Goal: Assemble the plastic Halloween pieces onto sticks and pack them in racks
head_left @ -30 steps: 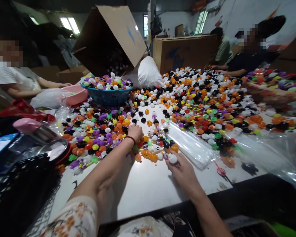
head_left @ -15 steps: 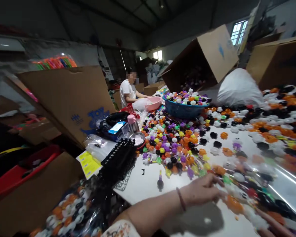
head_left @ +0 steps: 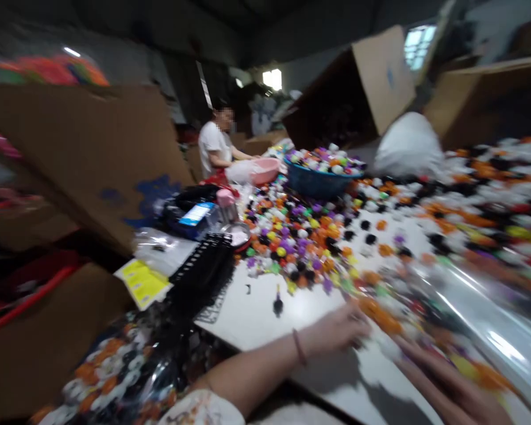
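My left hand, with a bracelet on its wrist, hovers over the white table. Its fingers are bent and blurred, so any hold is unclear. Just beyond them lies an orange plastic piece. My right hand comes in from the lower right with its fingers stretched out, close to a white piece. A clear plastic bag or sheet lies beyond the right hand among small toy pieces. One small black-headed piece lies alone left of my left hand.
A heap of colourful pieces covers the table's middle. Behind it stands a filled blue basin. Black plastic trays, a pink-lidded bottle and a cardboard box are leftward. A co-worker stands by a pink basin.
The view has shifted, and the whole scene sits higher and further left. My left hand has drawn back with its fingers more bent. More of my right hand now shows.
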Demonstrator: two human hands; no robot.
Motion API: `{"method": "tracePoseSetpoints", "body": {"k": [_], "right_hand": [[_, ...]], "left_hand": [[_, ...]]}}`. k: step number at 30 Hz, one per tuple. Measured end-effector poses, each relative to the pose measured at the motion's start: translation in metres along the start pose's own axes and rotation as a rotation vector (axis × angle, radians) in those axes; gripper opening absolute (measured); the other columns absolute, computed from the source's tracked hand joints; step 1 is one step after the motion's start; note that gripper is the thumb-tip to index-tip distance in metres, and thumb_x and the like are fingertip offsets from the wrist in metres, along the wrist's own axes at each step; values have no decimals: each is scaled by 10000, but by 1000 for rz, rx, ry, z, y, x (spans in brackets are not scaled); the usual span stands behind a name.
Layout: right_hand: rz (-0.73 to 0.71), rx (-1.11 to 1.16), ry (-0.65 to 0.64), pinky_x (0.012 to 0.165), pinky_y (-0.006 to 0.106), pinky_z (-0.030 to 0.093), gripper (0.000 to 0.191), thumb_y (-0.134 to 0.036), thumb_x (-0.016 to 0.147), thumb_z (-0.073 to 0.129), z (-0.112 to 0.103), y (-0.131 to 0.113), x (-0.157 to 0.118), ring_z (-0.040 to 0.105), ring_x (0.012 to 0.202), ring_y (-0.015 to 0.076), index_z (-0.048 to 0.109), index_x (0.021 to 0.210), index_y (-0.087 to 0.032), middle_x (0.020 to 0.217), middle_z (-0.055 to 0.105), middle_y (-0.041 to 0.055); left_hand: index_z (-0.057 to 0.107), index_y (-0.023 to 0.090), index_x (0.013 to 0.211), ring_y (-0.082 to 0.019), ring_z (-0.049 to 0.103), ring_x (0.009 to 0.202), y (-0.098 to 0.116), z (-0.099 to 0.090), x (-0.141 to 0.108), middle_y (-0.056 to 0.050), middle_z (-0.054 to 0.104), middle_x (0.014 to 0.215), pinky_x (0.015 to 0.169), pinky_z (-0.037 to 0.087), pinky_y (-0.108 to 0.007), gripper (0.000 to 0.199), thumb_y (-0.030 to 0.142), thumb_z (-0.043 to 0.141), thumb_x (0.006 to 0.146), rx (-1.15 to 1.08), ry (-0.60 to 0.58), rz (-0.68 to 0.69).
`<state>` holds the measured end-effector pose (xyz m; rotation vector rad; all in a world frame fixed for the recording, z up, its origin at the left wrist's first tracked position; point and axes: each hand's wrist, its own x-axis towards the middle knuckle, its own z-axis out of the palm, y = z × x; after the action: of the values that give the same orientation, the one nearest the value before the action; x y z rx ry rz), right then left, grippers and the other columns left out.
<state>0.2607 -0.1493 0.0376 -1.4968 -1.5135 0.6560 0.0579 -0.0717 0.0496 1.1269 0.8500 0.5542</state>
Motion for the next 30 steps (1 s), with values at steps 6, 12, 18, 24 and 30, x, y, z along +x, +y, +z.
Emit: {"method": "tracePoseSetpoints", "body": {"k": [6,12,18,24,30], "right_hand": [[85,82,42,860,365,591,292,-424,812,712,-5,-33,2,728,918,247,786,1022,-235,1015,777,68],[51,132,-20,770,306,564,247,-328,850,713,-8,-32,-7,700,833,189,767,1061,-212,947,764,56],[65,57,-116,743,302,528,199,-333,874,679,-16,-35,-8,684,814,188,761,999,-202,915,757,55],[120,34,-128,703,265,481,133,-295,879,666,-11,-39,-12,658,755,165,730,930,-191,832,734,18],[137,123,-123,692,249,471,162,-304,912,615,10,-33,-19,635,740,153,728,889,-190,806,719,13]], "left_hand": [[513,208,908,-69,332,492,3,-2,0,65,429,643,462,262,-186,351,558,516,875,-24,-21,58],[576,206,887,-92,397,545,2,14,-5,32,456,683,481,315,-192,366,554,464,897,94,-9,33],[555,211,862,-90,386,538,2,21,1,41,455,692,482,324,-204,341,542,482,894,178,11,6],[444,222,804,-98,385,514,-11,30,1,60,416,644,485,337,-225,362,566,440,914,181,95,-54],[395,226,743,-122,378,524,-27,42,-5,50,403,617,502,315,-259,335,473,322,957,232,282,-33]]}}
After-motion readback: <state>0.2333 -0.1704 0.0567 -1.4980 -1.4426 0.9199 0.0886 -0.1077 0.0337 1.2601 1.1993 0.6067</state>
